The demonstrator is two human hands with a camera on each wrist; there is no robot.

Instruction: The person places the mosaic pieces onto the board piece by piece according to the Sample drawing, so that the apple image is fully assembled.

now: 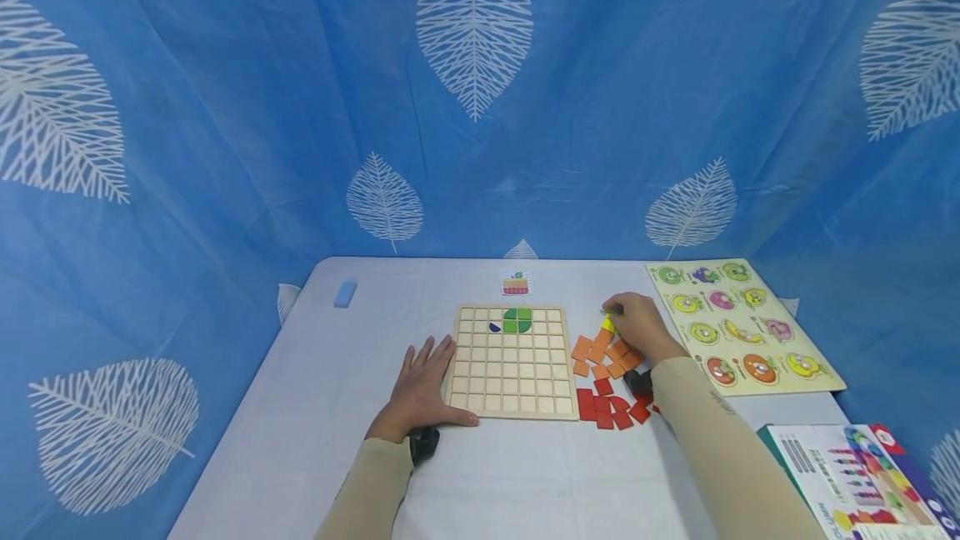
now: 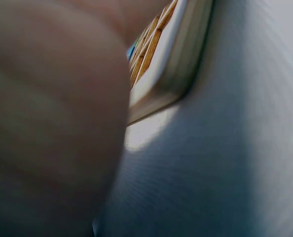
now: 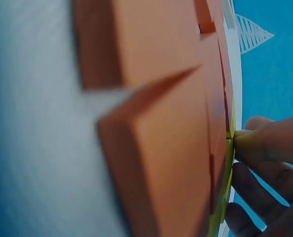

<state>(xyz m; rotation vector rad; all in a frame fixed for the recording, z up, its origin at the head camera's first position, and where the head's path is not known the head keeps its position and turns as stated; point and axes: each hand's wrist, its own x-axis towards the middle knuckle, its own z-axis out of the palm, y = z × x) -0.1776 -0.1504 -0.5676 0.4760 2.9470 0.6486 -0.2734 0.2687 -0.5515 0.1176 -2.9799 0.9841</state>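
A wooden grid board (image 1: 515, 367) lies on the white table. Several green tiles (image 1: 517, 321) and a small dark blue piece (image 1: 495, 327) sit in its upper cells. My left hand (image 1: 422, 390) rests with spread fingers along the board's left edge, thumb at the near corner; in the left wrist view the palm hides much of the board's corner. Over at the right, my right hand (image 1: 639, 326) touches yellow tiles (image 3: 229, 163) with its fingertips, beyond the orange tiles (image 1: 597, 350). I cannot tell whether it pinches one. Red tiles (image 1: 602, 409) lie in a loose group nearer me.
Behind the board lies a small picture card (image 1: 517, 282). A light blue block (image 1: 345, 293) is at the far left. Along the right side lie a fruit puzzle board (image 1: 716, 348) and a printed box (image 1: 825, 465). Blue leaf-patterned cloth (image 1: 480, 190) hangs behind the table.
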